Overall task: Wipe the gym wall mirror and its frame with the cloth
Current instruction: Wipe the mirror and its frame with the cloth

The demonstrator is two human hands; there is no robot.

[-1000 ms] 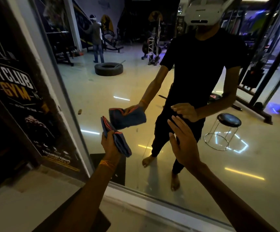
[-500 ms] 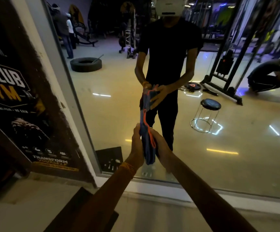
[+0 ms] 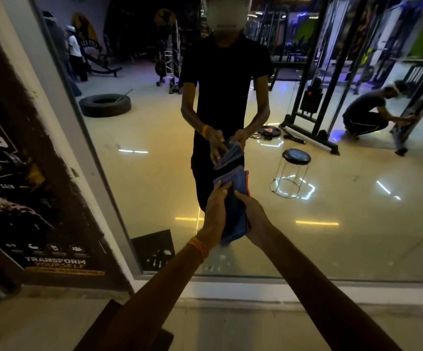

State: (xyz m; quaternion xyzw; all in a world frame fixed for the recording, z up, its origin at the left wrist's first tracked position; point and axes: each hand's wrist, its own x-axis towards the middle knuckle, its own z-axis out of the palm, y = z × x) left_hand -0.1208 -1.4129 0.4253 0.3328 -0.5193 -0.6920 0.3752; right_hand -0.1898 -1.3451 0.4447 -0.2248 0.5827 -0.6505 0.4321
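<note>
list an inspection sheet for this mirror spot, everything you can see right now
surface: mirror reflecting floor lights, faint marks near its lower edge; pale frame below.
job's things: blue cloth with orange trim, folded, held off the glass.
clutter: gym poster left of the frame.
hands: left hand and right hand both hold the cloth.
cables: nothing seen on this side of the glass.
surroundings: in reflection only, a tyre, a stool and a crouching person.
</note>
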